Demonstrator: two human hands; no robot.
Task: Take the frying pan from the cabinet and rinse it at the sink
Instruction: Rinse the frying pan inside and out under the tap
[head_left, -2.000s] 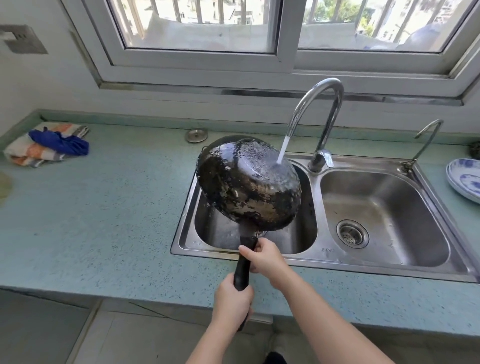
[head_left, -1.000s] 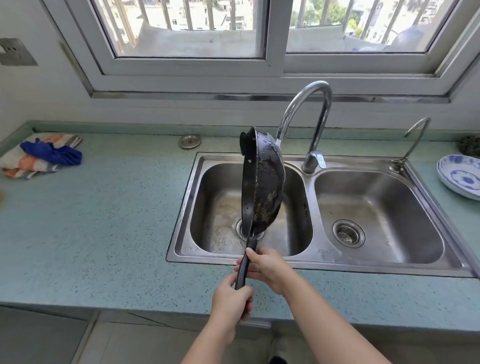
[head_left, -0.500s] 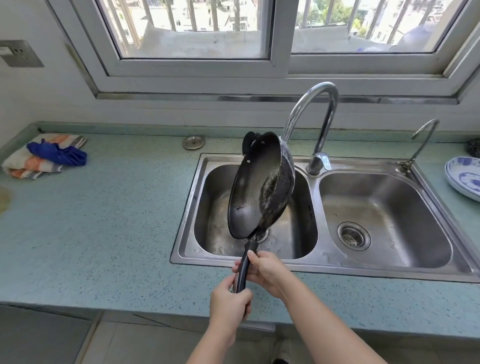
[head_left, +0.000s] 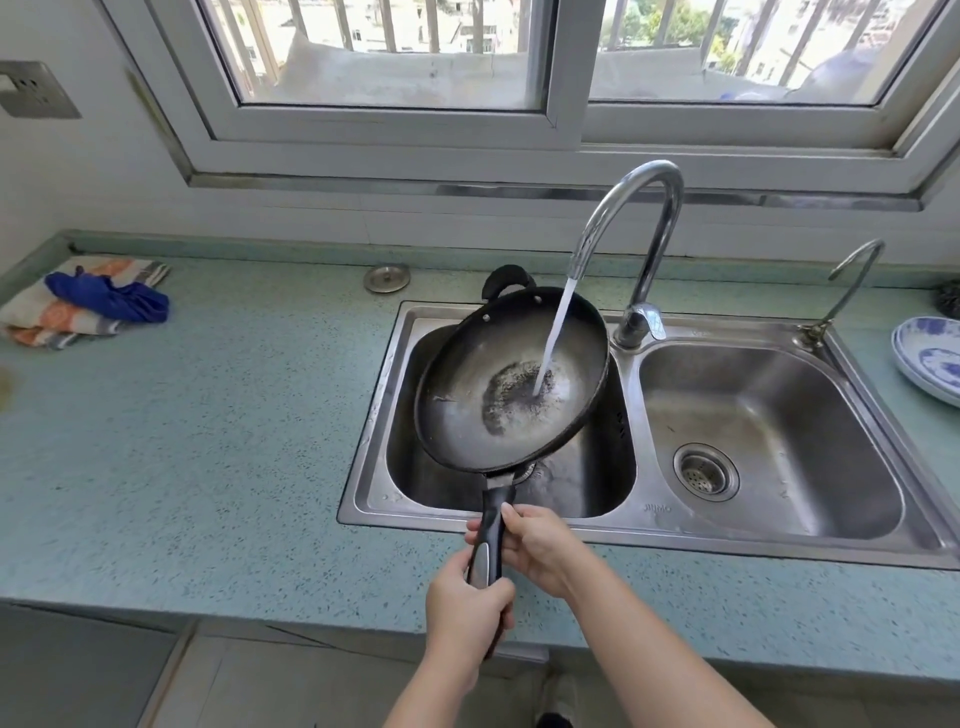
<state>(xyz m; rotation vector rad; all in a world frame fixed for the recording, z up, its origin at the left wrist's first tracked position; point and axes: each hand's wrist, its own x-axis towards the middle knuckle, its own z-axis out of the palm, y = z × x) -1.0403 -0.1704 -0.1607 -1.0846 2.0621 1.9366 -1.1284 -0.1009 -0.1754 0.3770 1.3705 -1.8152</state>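
- Since half a second ago the frying pan (head_left: 493, 395) has turned from nearly on edge to hollow side up, and water from the faucet (head_left: 639, 208) now strikes its middle.
- Both hands are wrapped round the handle (head_left: 493, 525): the left hand (head_left: 462, 608) at the end, the right hand (head_left: 537, 545) just above it.
- The pan hangs over the left basin of the sink (head_left: 675, 530), its right rim near the faucet base; the right basin lies open.
- On the speckled counter (head_left: 208, 441), folded cloths (head_left: 83, 301) lie far left and a patterned plate (head_left: 930, 358) far right, under the window (head_left: 566, 78).

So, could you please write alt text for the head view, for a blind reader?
The left hand and right hand grip the handle of a black frying pan, tilted over the sink's left basin while water from the faucet streams into it.
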